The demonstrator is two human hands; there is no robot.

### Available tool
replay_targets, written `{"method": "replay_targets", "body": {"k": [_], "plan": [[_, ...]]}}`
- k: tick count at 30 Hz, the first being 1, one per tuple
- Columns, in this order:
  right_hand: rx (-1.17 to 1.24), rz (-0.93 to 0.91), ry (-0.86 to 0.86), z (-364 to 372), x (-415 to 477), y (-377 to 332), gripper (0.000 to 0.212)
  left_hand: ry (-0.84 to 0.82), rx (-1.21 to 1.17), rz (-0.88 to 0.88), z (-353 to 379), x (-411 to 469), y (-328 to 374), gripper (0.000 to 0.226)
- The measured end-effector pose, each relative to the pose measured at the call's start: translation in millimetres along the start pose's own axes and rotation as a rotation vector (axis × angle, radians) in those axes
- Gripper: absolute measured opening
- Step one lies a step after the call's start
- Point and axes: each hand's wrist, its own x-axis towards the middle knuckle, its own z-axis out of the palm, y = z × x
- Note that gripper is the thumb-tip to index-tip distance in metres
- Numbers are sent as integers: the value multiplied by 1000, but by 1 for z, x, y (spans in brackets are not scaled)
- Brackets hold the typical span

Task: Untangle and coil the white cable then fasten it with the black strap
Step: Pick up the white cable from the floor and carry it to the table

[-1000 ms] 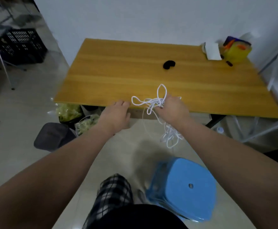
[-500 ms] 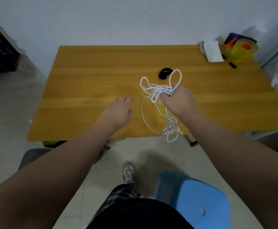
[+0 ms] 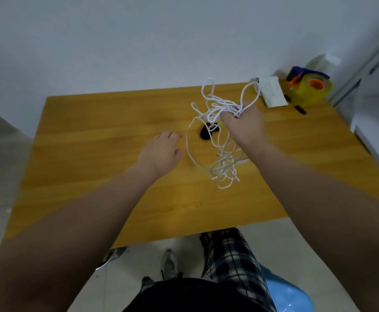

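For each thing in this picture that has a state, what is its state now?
Cable: tangled, held up over the table.
Strap: lying on the table, unused.
Right hand: closed on the cable.
Left hand: empty, above the table.
Table: upright.

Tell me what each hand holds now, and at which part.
The right hand holds the white cable, gripped at the upper part of the tangle, with loops hanging below. The left hand holds nothing.
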Motion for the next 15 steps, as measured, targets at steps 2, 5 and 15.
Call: {"method": "replay_targets", "body": {"k": [2, 5, 15], "plan": [[54, -14, -26, -5, 17, 7, 39, 2, -21, -18, 1, 13, 7, 47], [115, -43, -103, -15, 47, 20, 42, 13, -67, -56, 4, 33, 24, 46], [264, 77, -427, -66, 124, 112, 34, 70, -356, -285, 64, 100, 104, 42]]}}
